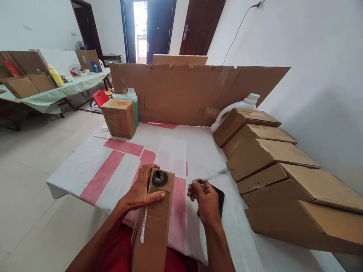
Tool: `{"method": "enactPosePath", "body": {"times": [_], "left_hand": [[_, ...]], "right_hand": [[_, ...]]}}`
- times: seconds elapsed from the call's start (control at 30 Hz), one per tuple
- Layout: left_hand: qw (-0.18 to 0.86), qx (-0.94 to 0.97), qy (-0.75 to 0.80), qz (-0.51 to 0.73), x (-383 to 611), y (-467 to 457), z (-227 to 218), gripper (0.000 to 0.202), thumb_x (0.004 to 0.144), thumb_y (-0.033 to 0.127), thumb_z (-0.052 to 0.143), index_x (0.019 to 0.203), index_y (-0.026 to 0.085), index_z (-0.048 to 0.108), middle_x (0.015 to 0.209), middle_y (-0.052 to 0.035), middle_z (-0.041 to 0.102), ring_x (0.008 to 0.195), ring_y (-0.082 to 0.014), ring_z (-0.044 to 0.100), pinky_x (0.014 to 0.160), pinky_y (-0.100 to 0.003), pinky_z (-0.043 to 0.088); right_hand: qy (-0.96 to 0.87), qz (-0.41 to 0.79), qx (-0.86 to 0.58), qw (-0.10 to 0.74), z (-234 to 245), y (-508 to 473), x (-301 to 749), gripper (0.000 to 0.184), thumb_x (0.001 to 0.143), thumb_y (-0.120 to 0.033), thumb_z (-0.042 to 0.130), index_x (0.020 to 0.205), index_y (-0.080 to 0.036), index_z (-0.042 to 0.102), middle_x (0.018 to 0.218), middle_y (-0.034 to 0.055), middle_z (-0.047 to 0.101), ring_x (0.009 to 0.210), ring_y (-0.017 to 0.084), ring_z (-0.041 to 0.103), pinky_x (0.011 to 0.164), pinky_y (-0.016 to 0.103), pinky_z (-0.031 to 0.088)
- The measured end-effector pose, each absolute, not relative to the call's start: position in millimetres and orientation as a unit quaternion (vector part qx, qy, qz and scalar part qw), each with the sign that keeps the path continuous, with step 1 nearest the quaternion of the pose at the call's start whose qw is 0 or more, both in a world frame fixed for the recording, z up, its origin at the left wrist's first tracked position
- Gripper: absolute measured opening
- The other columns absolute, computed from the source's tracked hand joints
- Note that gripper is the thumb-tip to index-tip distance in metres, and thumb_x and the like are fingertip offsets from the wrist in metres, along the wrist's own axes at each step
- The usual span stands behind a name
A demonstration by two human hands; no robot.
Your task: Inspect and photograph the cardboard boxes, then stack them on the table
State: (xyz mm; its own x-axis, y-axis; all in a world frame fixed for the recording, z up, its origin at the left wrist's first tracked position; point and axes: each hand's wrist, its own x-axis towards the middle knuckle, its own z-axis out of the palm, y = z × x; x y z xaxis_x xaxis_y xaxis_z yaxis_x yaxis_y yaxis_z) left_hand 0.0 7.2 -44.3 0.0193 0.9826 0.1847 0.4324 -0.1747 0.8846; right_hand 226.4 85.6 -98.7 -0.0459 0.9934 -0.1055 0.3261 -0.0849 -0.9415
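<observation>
A long cardboard box (pixel 154 223) lies tilted over the near table edge, its far end showing a dark round hole (pixel 159 178). My left hand (pixel 143 189) is wrapped round that far end, thumb across the top face. My right hand (pixel 205 196) hovers just right of the box with its fingers pinched on a thin, blurred object (pixel 211 176) that points up and to the right. A black phone-like slab (pixel 219 200) lies on the cloth under that hand.
A white and pink cloth (pixel 85 166) covers the table. A row of flattened cardboard boxes (pixel 272 166) leans along the right side. A small box (pixel 119 118), a green bottle (pixel 133 100), a white jug (pixel 241 105) and a cardboard screen (pixel 184 92) stand at the back.
</observation>
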Motion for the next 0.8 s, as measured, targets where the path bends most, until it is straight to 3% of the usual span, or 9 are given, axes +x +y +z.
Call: {"method": "enactPosePath", "body": {"times": [0.1,0.2,0.33,0.5,0.63,0.7,0.8], "left_hand": [[0.328,0.637,0.552,0.428,-1.2,8.1,-44.9,0.065,0.074,0.033,0.078,0.130,0.024,0.045,0.129,-0.0096,0.050,0.124,-0.0309,0.050,0.110,-0.051,0.042],[0.324,0.635,0.553,0.431,2.0,8.6,-45.5,0.066,0.073,0.030,0.080,0.129,0.025,0.045,0.130,-0.0092,0.050,0.124,-0.0310,0.050,0.110,-0.050,0.043],[0.316,0.632,0.557,0.437,5.6,7.0,-43.5,0.061,0.079,0.032,0.076,0.130,0.026,0.044,0.132,-0.0096,0.049,0.126,-0.0304,0.050,0.111,-0.050,0.042],[0.313,0.626,0.564,0.438,3.9,4.9,-42.5,0.067,0.072,0.022,0.077,0.129,0.026,0.045,0.130,-0.0088,0.049,0.125,-0.0302,0.050,0.110,-0.049,0.043],[0.321,0.628,0.553,0.444,-0.4,1.5,-46.1,0.069,0.072,0.025,0.077,0.133,0.026,0.044,0.133,-0.0098,0.049,0.128,-0.0316,0.050,0.113,-0.050,0.040],[0.325,0.623,0.555,0.446,-3.0,-0.8,-47.7,0.067,0.076,0.030,0.075,0.135,0.026,0.043,0.136,-0.0103,0.049,0.130,-0.0320,0.050,0.114,-0.051,0.039],[0.327,0.615,0.563,0.446,-7.5,-1.8,-49.4,0.066,0.080,0.035,0.073,0.138,0.027,0.042,0.140,-0.0105,0.050,0.132,-0.0330,0.051,0.115,-0.052,0.038]], "right_hand": [[-0.498,0.544,-0.456,0.498,-65.4,74.5,217.1,0.031,0.089,-0.053,0.061,0.095,-0.023,0.055,0.081,0.0019,0.069,0.063,0.015,0.062,0.055,0.026,0.046],[-0.506,0.606,-0.341,0.510,-42.1,55.4,194.8,0.026,0.087,-0.043,0.075,0.095,-0.021,0.066,0.066,-0.0020,0.065,0.054,0.012,0.056,0.049,0.023,0.042],[-0.564,0.604,-0.317,0.466,-36.9,35.0,169.9,0.022,0.093,-0.041,0.072,0.102,-0.021,0.071,0.068,-0.0028,0.066,0.052,0.008,0.051,0.053,0.022,0.043],[-0.581,0.596,-0.318,0.453,-37.9,37.5,175.2,0.027,0.097,-0.046,0.065,0.089,-0.021,0.068,0.062,-0.0051,0.055,0.053,0.008,0.046,0.052,0.022,0.038],[-0.550,0.541,-0.396,0.499,-43.8,68.7,194.9,0.031,0.098,-0.053,0.056,0.094,-0.022,0.060,0.089,0.0023,0.068,0.066,0.013,0.059,0.049,0.023,0.040],[-0.576,0.482,-0.485,0.449,-57.0,90.5,206.4,0.031,0.100,-0.052,0.048,0.093,-0.023,0.056,0.098,0.0048,0.069,0.068,0.014,0.063,0.049,0.025,0.041],[-0.617,0.406,-0.593,0.321,-87.4,115.8,221.0,0.029,0.097,-0.040,0.057,0.076,-0.021,0.054,0.074,0.0008,0.066,0.057,0.014,0.060,0.053,0.027,0.044]]}}
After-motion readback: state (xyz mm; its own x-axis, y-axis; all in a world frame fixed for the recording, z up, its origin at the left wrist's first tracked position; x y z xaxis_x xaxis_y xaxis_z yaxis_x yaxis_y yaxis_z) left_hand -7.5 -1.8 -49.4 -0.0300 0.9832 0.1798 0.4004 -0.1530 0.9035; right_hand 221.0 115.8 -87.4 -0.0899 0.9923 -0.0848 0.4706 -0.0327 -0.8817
